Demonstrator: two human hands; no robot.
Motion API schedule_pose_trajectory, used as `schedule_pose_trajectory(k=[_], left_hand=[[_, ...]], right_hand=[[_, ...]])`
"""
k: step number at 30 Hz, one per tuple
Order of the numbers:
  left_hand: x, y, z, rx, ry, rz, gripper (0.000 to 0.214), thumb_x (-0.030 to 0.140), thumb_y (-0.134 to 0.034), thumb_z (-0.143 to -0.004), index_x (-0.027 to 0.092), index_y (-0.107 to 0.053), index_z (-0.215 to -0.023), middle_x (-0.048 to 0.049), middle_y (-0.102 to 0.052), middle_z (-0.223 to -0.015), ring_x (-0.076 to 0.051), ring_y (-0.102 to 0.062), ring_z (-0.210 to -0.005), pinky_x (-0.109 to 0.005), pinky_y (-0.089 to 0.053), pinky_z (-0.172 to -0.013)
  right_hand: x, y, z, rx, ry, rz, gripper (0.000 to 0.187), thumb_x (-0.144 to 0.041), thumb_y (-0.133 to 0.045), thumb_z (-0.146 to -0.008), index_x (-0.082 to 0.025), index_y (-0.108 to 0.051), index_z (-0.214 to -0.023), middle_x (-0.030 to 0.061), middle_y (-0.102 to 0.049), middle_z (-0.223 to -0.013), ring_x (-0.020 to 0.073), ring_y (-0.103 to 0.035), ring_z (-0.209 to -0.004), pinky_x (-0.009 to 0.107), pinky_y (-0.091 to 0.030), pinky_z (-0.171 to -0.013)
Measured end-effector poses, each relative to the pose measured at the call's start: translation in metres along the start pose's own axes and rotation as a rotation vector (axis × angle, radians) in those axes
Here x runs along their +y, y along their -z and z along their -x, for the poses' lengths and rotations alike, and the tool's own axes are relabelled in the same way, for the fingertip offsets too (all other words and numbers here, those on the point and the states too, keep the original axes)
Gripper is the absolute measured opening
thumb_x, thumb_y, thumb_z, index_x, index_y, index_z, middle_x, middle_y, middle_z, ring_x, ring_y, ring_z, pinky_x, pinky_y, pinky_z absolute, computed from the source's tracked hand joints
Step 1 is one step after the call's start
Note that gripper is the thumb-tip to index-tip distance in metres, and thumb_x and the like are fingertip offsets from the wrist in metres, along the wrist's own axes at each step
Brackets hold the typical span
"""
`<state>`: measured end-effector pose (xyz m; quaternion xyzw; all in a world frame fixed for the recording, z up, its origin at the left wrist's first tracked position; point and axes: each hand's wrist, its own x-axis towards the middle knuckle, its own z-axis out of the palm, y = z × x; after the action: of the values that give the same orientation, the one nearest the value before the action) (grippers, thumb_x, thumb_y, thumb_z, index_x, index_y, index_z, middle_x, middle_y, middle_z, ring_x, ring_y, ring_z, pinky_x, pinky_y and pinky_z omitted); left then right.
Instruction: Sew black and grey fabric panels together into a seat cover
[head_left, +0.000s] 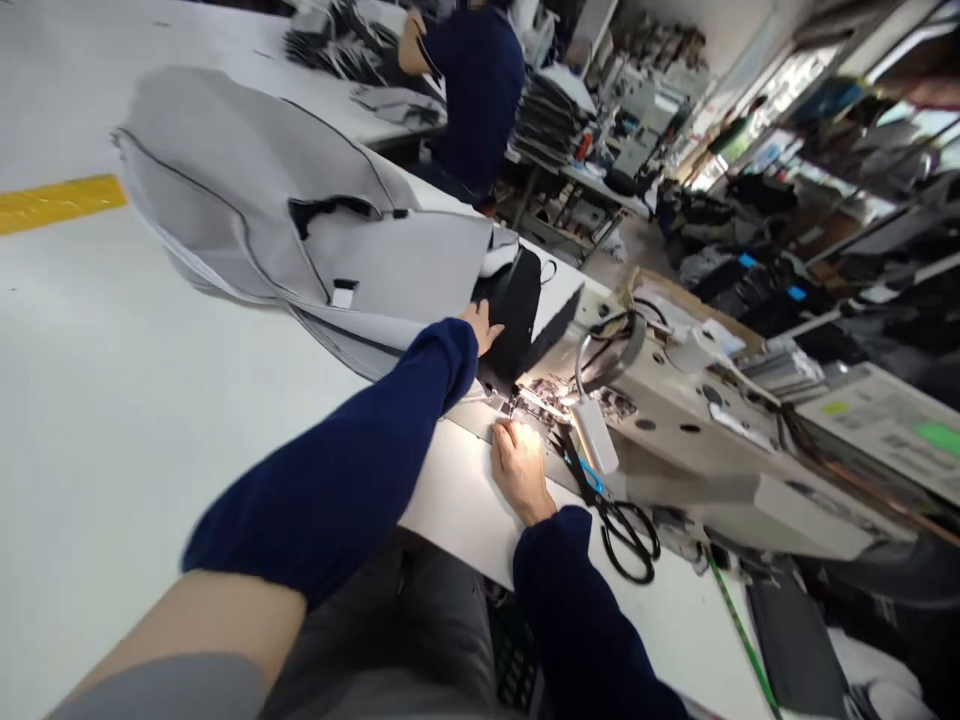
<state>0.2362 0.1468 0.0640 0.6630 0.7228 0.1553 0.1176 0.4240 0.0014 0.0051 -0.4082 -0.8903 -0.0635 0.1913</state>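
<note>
Left hand: palm down on the black panel, fingers a little apart, thumb out toward the machine side; lying on the cloth, not gripping as far as I can see. Right hand: fingers curled together, fingertips right by the presser foot of the sewing machine, on the side toward the table's near edge; can't tell whether it pinches any cloth. Work is the big grey fabric piece, spread across the table from the left-hand part to the machine, upper side close to the far edge. Dark piping along its seams, a black-lined opening, a white label below that. Black panel sits at its machine end, reaching down close to the presser foot; exact contact too small to call. Lamp on a bendy neck is lit beside the needle area. Black scissors lie just right of the right hand, blades toward the needle, handles toward the near edge, a small blue-handled tool against the blades. Yellow strip runs in from the table's left side, stopping by the grey piece. Past the far edge, a co-worker in a dark shirt is at another table, dark stacked pieces beside them.
</note>
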Motion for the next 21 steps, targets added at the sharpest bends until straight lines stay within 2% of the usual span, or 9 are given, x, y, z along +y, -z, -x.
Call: schedule_pose_trajectory(k=[2, 3, 5, 10, 13, 17, 19, 21], left_hand=[[-0.002, -0.003, -0.01, -0.077, 0.116, 0.043, 0.056, 0.044, -0.047, -0.091, 0.005, -0.042, -0.131, -0.0203, -0.056, -0.124, -0.028, -0.058, -0.11, -0.032, -0.042, -0.094], [-0.004, -0.005, -0.013, -0.099, 0.133, 0.056, 0.051, 0.042, -0.05, -0.089, 0.006, -0.046, -0.124, -0.0195, -0.06, -0.118, -0.028, -0.06, -0.107, -0.032, -0.043, -0.093], [-0.008, -0.01, -0.012, -0.104, 0.12, 0.069, 0.043, 0.039, -0.053, -0.086, 0.008, -0.05, -0.117, -0.0174, -0.065, -0.11, -0.027, -0.063, -0.102, -0.032, -0.044, -0.092], [-0.032, -0.011, 0.005, -0.091, 0.067, 0.066, 0.04, 0.035, -0.049, -0.085, 0.01, -0.048, -0.117, -0.0182, -0.065, -0.107, -0.028, -0.064, -0.098, -0.034, -0.047, -0.086], [-0.065, -0.001, 0.021, -0.104, 0.041, 0.031, 0.042, 0.038, -0.046, -0.085, 0.011, -0.049, -0.117, -0.0187, -0.066, -0.106, -0.031, -0.064, -0.097, -0.037, -0.048, -0.082], [-0.131, 0.028, 0.051, -0.134, 0.017, -0.033, 0.042, 0.043, -0.047, -0.082, 0.016, -0.052, -0.115, -0.0134, -0.067, -0.106, -0.03, -0.063, -0.095, -0.039, -0.048, -0.082], [-0.163, 0.046, 0.069, -0.151, 0.012, -0.044, 0.041, 0.044, -0.047, -0.08, 0.018, -0.053, -0.111, -0.0106, -0.067, -0.101, -0.03, -0.063, -0.092, -0.039, -0.047, -0.08], [-0.187, 0.062, 0.091, -0.179, 0.014, -0.048, 0.04, 0.047, -0.046, -0.078, 0.019, -0.054, -0.106, -0.0088, -0.066, -0.096, -0.029, -0.062, -0.088, -0.037, -0.047, -0.077]], right_hand=[[0.002, -0.001, -0.001, 0.008, 0.008, -0.005, 0.022, -0.013, -0.042, -0.089, -0.015, -0.058, -0.105, 0.0104, -0.059, -0.101, 0.0216, -0.049, -0.089, 0.034, -0.038, -0.073], [0.002, -0.001, -0.002, 0.009, 0.01, -0.006, 0.022, -0.013, -0.043, -0.089, -0.015, -0.057, -0.105, 0.0104, -0.059, -0.101, 0.0216, -0.05, -0.089, 0.034, -0.038, -0.073], [0.002, -0.001, -0.003, 0.016, 0.016, -0.011, 0.023, -0.012, -0.043, -0.088, -0.014, -0.058, -0.105, 0.0107, -0.06, -0.102, 0.0216, -0.05, -0.089, 0.034, -0.04, -0.074], [-0.001, 0.008, 0.008, 0.123, 0.002, -0.148, 0.026, -0.01, -0.041, -0.087, -0.016, -0.057, -0.107, 0.0108, -0.061, -0.101, 0.0219, -0.055, -0.092, 0.038, -0.045, -0.078], [-0.006, 0.018, 0.03, 0.198, -0.082, -0.234, 0.031, -0.008, -0.04, -0.087, -0.02, -0.055, -0.112, 0.0101, -0.062, -0.103, 0.0226, -0.057, -0.095, 0.041, -0.046, -0.08], [-0.018, 0.027, 0.054, 0.227, -0.118, -0.253, 0.031, -0.009, -0.041, -0.088, -0.021, -0.055, -0.113, 0.0113, -0.062, -0.105, 0.0243, -0.057, -0.096, 0.043, -0.048, -0.078], [-0.028, 0.027, 0.052, 0.213, -0.094, -0.287, 0.029, -0.01, -0.041, -0.089, -0.019, -0.055, -0.114, 0.0126, -0.061, -0.107, 0.0242, -0.057, -0.098, 0.042, -0.048, -0.08], [-0.041, 0.024, 0.037, 0.181, -0.042, -0.338, 0.028, -0.01, -0.042, -0.09, -0.016, -0.055, -0.114, 0.0136, -0.06, -0.109, 0.0236, -0.055, -0.101, 0.041, -0.048, -0.083]])
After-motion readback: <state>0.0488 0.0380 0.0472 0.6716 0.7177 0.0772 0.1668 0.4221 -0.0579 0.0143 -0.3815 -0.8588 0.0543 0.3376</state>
